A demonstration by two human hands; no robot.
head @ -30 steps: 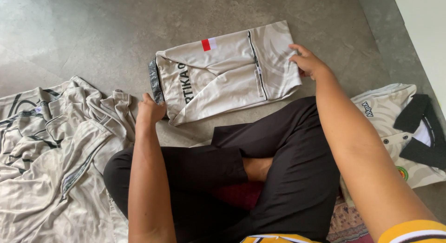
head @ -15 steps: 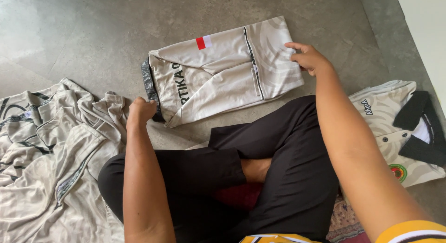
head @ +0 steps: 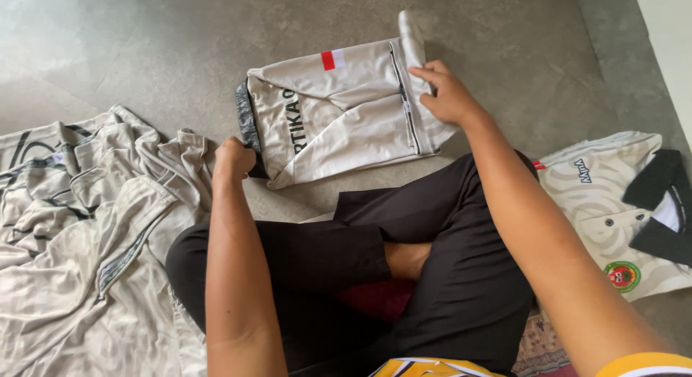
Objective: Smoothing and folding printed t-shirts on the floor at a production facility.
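Here, a folded beige shirt (head: pixel 339 114) is lying on the grey floor (head: pixel 144 52), just beyond the person's crossed legs in black trousers (head: pixel 375 276). Its long axis is running left to right and tilting slightly, with the right end sitting higher in the view. The dark-edged end is pointing left; the right end is curling upward off the floor. A small red-and-white rectangular patch (head: pixel 332 60) is sitting near the upper edge, dark lettering is running sideways along the left part, and a thin dark stripe is crossing the right part.

The left hand (head: pixel 234 158) is closing into a fist at the shirt's lower left corner, and appears to be pinching the dark edge there, with the forearm reaching straight forward. The right hand (head: pixel 445 94) is pressing on the raised right end, fingers (head: pixel 425 73) curling over the fabric, and the arm is stretching diagonally from the lower right.

A loose heap of beige shirts (head: pixel 86 240) is lying at the left. Another folded shirt (head: pixel 620 211), with a dark collar and a round red-and-green badge (head: pixel 622 274), is lying at the right.
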